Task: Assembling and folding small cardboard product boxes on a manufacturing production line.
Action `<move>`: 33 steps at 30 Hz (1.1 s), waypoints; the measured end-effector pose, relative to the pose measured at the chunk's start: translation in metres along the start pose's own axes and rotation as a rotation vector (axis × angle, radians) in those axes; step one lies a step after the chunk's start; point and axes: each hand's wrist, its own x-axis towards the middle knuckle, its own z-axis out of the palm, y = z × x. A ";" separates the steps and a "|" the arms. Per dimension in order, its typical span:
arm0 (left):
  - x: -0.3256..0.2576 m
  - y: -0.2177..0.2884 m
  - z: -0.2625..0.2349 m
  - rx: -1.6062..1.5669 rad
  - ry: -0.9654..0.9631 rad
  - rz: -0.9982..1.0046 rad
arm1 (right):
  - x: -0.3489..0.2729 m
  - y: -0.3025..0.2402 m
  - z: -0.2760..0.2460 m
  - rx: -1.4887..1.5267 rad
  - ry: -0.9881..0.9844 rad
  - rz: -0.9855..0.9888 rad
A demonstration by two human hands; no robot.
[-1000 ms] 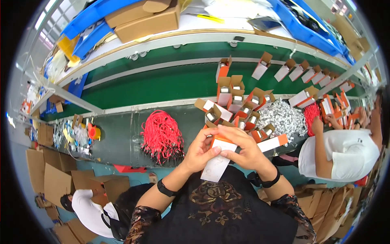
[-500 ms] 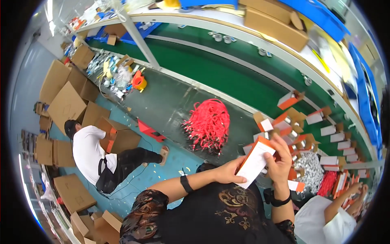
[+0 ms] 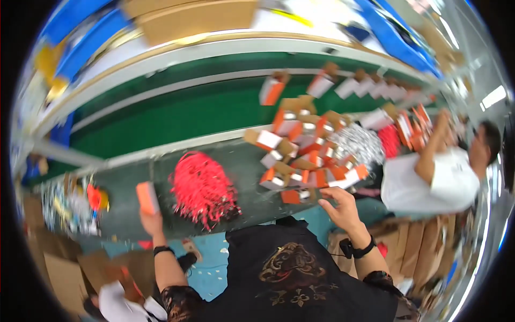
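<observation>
The left hand [image 3: 152, 221] is raised at about 8 o'clock in the head view and is clenched around 1 small orange box [image 3: 146, 197], which is held upright above the near edge of the desk [image 3: 123, 177]. The box is gripped by its lower end, so most of its body is left exposed above the fingers. The right hand [image 3: 341, 206] is extended at about 4 o'clock with the fingers spread and nothing grasped; it is positioned just beside the near edge of a pile of orange-and-white boxes [image 3: 303, 155], within easy reach of the closest ones.

The pile is heaped at about 1 o'clock on the desk, many boxes with brown flaps open. A bundle of red cords [image 3: 203, 188] lies between the 2 hands, near the centre, and a heap of silvery packets [image 3: 358, 144] lies against the far side of the pile.

The desk surface is dark grey, and a green belt [image 3: 177, 115] runs along behind it under a pale rail. Blue trays [image 3: 80, 27] and a brown carton [image 3: 198, 16] are stored above at 12 o'clock. Flat brown cardboard [image 3: 59, 273] is stacked on the floor at 8 o'clock. A co-worker in a white shirt [image 3: 429, 185] is bent over at 3 o'clock. The picture is motion-blurred, so fine detail cannot be told.
</observation>
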 end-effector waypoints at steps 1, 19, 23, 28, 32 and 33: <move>0.011 -0.009 0.006 0.004 -0.072 -0.017 | -0.011 -0.001 -0.008 0.002 0.030 0.103; -0.238 0.277 0.032 -0.511 -0.400 0.401 | -0.005 0.298 -0.080 -0.269 0.172 0.633; -0.297 0.252 0.034 -0.570 -0.476 0.278 | 0.055 0.352 -0.070 -0.458 0.113 0.595; -0.338 0.257 0.022 -0.472 -0.514 0.079 | 0.074 0.436 -0.064 -0.639 0.001 0.474; -0.372 0.262 0.008 -0.479 -0.366 -0.067 | 0.075 0.447 -0.064 -0.637 0.085 0.370; -0.376 0.268 0.004 -0.466 -0.361 -0.109 | 0.073 0.450 -0.066 -0.641 0.126 0.291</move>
